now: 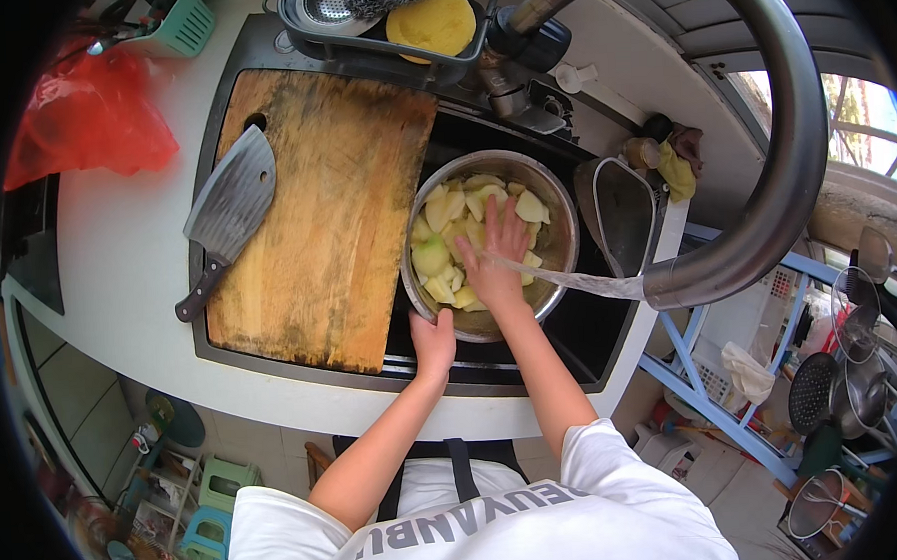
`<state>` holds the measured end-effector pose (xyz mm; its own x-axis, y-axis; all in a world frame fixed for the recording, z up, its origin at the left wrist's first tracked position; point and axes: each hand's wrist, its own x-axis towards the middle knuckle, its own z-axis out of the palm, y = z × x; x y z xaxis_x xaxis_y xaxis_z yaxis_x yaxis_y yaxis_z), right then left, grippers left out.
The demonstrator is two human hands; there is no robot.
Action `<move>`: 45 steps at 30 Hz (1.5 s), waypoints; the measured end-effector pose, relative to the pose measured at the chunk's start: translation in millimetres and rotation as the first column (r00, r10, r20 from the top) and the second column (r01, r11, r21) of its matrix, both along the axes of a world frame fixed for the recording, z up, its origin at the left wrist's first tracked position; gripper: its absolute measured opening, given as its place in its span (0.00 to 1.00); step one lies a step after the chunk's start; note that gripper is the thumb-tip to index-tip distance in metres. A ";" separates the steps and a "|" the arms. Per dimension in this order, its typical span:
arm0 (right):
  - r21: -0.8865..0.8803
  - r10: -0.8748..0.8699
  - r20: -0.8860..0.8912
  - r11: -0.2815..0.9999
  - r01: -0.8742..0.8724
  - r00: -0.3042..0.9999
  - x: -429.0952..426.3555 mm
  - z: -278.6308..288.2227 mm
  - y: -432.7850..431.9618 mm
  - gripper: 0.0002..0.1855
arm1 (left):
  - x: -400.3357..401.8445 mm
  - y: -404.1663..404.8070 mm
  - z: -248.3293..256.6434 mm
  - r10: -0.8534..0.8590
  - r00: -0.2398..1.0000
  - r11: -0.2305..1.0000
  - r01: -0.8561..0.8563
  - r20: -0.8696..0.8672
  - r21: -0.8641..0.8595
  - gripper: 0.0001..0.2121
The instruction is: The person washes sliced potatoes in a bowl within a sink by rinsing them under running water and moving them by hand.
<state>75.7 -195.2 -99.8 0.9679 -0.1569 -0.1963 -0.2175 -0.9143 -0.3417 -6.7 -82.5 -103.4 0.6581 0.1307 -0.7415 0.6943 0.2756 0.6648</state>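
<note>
A round stainless steel bowl [566, 233] stands in the black sink, full of pale, peeled chunks that look like potato or fruit [445, 205], with a rounder greenish piece [431, 257] at its left. My left hand [432, 344] grips the bowl's near left rim, thumb on the metal. My right hand [499, 259] lies in the bowl on the chunks, palm down, fingers spread. From the curved faucet spout [666, 285] a stream of water [591, 283] runs to my right wrist and hand. What lies beneath my right palm is hidden.
A wooden cutting board [326, 225] covers the sink's left part, with a cleaver [236, 195] on its left edge. Behind stands a dark rack [378, 52] with a yellow sponge [431, 24]. A red plastic bag [96, 115] lies left; a sink caddy [626, 212] is right of the bowl.
</note>
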 end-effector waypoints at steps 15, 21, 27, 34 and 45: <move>-0.183 0.062 -0.214 0.978 -0.103 0.975 14.3 35.4 -17.9 0.29 | 10.0 1.1 21.0 -0.040 0.986 0.998 0.033 -0.164 -0.048 0.17; 0.210 0.156 0.229 0.956 -0.206 0.961 49.4 15.5 1.7 0.23 | 11.7 0.9 22.0 -0.066 0.987 0.995 0.054 -0.145 -0.084 0.17; 0.113 0.381 0.086 0.914 -0.389 0.921 17.3 7.9 18.7 0.16 | 10.8 1.1 16.5 -0.051 0.989 0.992 0.035 -0.136 -0.118 0.17; 0.357 -0.107 0.186 0.933 0.035 0.977 -36.3 24.9 -46.2 0.15 | 8.7 -0.9 16.3 -0.028 0.992 0.995 0.016 -0.123 -0.094 0.17; 0.835 -0.239 -0.535 -0.006 0.550 0.810 41.2 -20.5 -81.7 0.32 | 10.1 0.4 18.9 -0.048 0.990 0.997 0.040 -0.129 -0.068 0.18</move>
<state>116.9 -276.9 -120.4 0.7380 -0.0399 -0.6736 -0.6093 0.3894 -0.6907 3.5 -82.1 -84.4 0.5593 0.0527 -0.8273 0.7863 0.2824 0.5496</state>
